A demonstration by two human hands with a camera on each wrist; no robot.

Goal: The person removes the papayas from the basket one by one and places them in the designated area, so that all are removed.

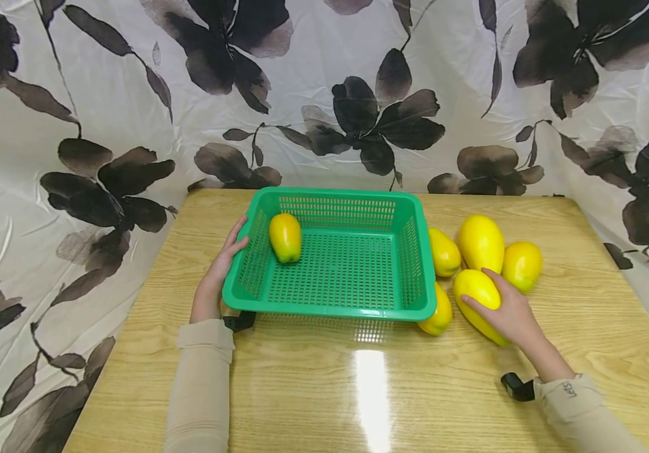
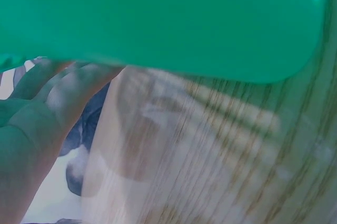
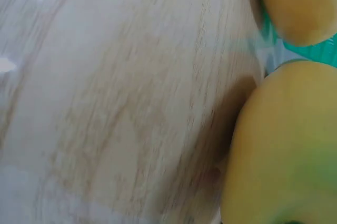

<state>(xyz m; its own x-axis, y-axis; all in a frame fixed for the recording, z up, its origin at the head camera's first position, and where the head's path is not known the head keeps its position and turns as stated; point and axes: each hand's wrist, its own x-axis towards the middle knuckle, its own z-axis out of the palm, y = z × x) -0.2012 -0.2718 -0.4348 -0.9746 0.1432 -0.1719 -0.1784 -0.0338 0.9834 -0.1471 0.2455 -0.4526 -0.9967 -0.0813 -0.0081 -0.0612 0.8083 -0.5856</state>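
Note:
A green perforated plastic basket stands on the wooden table with one yellow mango lying in its left part. My left hand rests against the basket's left side, its fairly straight fingers at the rim; in the left wrist view, the fingers reach beneath the green rim. To the right of the basket, my right hand grips a large yellow mango, thumb on one side and fingers over the other. That mango also fills the lower right of the right wrist view, partly cut off.
Several more yellow mangoes, including a big one and a smaller one, cluster behind the right hand. Another mango lies close to the basket's front right corner. Floral cloth hangs behind the wooden table.

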